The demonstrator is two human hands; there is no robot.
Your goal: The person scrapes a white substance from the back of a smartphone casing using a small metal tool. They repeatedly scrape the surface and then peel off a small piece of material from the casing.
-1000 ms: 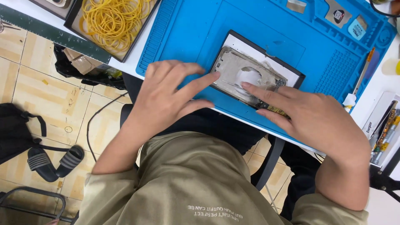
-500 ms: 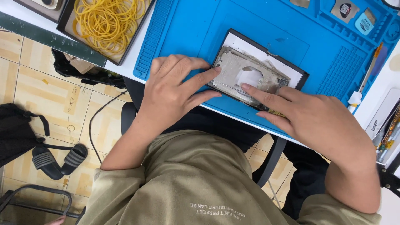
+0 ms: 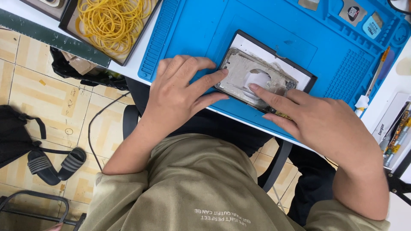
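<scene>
Left hand [image 3: 177,96] lies flat, fingers spread, not gripping anything; its index fingertip presses the left edge of the opened phone [image 3: 265,77], palm resting on the blue mat [image 3: 205,30]. Right hand [image 3: 321,124] also open, fingers extended, index fingertip on the grey inner frame just below the round white patch in the middle, other fingers over the phone's near right corner. Phone sits tilted on the mat near its front edge, dark rim around a pale scuffed inside. Left of the mat, a black tray of yellow rubber bands [image 3: 111,21]. Small parts in the mat's top compartments. A pen-like tool [image 3: 376,72] lies along the mat's right edge. Below the table, tiled floor with black sandals [image 3: 53,164].
</scene>
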